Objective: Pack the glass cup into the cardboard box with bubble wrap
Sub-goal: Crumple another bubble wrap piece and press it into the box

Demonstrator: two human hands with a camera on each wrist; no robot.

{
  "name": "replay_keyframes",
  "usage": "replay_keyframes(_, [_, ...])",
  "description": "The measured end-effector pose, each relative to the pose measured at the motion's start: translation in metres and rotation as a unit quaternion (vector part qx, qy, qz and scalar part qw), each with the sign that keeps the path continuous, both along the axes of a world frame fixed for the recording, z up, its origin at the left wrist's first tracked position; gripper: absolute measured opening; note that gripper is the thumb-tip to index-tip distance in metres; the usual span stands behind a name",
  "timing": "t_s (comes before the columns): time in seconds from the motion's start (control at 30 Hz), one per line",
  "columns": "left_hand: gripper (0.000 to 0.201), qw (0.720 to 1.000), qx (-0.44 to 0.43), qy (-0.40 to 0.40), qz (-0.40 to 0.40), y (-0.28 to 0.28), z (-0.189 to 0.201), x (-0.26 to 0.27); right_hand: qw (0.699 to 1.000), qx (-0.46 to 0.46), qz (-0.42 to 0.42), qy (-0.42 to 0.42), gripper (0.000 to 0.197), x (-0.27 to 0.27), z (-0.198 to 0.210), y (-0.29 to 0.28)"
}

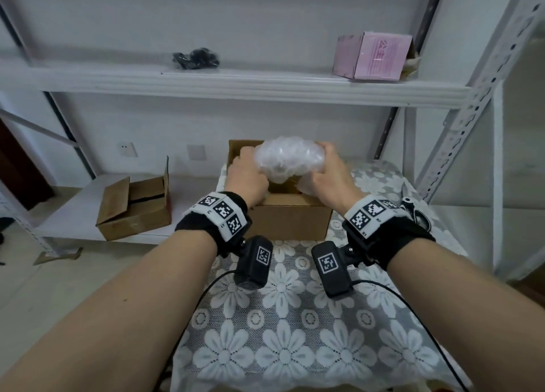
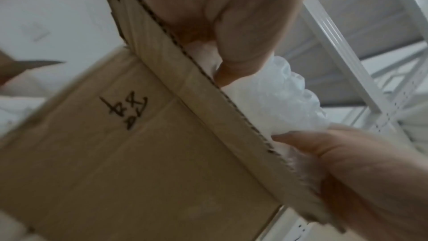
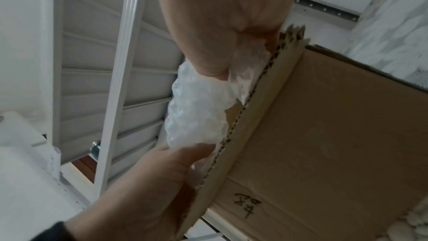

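A bundle of bubble wrap (image 1: 281,158) sits in the mouth of the open cardboard box (image 1: 290,217) on the lace-covered table, half above the rim. The glass cup is hidden inside the wrap. My left hand (image 1: 246,172) grips the bundle's left side and my right hand (image 1: 327,173) grips its right side. In the left wrist view the bubble wrap (image 2: 277,102) bulges over the box's near wall (image 2: 139,153), with my left hand (image 2: 220,25) above and my right hand (image 2: 347,171) below. The right wrist view shows the bubble wrap (image 3: 199,113) behind the box (image 3: 324,135).
A second open cardboard box (image 1: 135,209) stands on the low shelf to the left. A pink box (image 1: 373,56) and a black bundle (image 1: 196,58) lie on the upper shelf. Scissors (image 1: 417,214) lie on the lace table (image 1: 295,347) to the right. Metal rack posts stand at the right.
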State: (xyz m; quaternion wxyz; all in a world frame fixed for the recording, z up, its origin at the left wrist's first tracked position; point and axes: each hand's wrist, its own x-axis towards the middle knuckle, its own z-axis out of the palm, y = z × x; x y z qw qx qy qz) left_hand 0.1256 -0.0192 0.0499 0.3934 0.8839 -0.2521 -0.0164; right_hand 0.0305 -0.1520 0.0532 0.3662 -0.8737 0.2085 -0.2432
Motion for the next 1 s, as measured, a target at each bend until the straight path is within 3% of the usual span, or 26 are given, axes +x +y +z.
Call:
replay_keyframes(0.07, [0.056,0.994,0.063,-0.084,0.022,0.007,-0.006,0.004,0.999,-0.033,-0.002,0.030,0.052,0.006,-0.006,-0.001])
replay_keyframes(0.13, [0.066,0.968,0.134,-0.207,0.042,0.014,-0.010,0.001,0.995,-0.081,-0.007,0.052,0.047,0.012,-0.011,-0.003])
replay_keyframes(0.2, [0.071,0.955,0.141,-0.257,0.034,0.017,-0.012,-0.001,0.989,-0.131,-0.011,0.059,0.044,0.017,-0.016,-0.004])
replay_keyframes(0.27, [0.076,0.965,0.129,-0.226,0.010,0.017,-0.012,-0.002,0.979,-0.190,-0.017,0.072,0.044,0.020,-0.022,-0.007])
replay_keyframes(0.37, [0.074,0.964,0.131,-0.232,-0.023,0.017,-0.007,-0.003,0.931,-0.340,-0.081,0.106,0.043,0.020,-0.029,-0.013])
replay_keyframes(0.43, [0.070,0.963,0.145,-0.223,-0.045,0.016,-0.003,-0.004,0.911,-0.387,-0.100,0.104,0.035,0.019,-0.029,-0.015])
replay_keyframes(0.5, [0.068,0.971,0.156,-0.170,-0.055,0.016,-0.001,-0.003,0.910,-0.392,-0.089,0.103,0.031,0.019,-0.027,-0.014])
replay_keyframes(0.6, [0.065,0.981,0.152,-0.095,-0.072,0.015,0.003,0.001,0.924,-0.364,-0.060,0.103,0.047,0.015,-0.021,-0.007])
replay_keyframes(0.73, [0.060,0.980,0.159,-0.097,-0.067,0.015,0.003,0.007,0.933,-0.344,-0.028,0.097,0.056,0.008,-0.012,0.000])
replay_keyframes(1.0, [0.074,0.974,0.206,-0.041,-0.088,-0.005,0.002,0.004,0.924,-0.345,0.019,0.162,0.024,0.009,-0.005,-0.003])
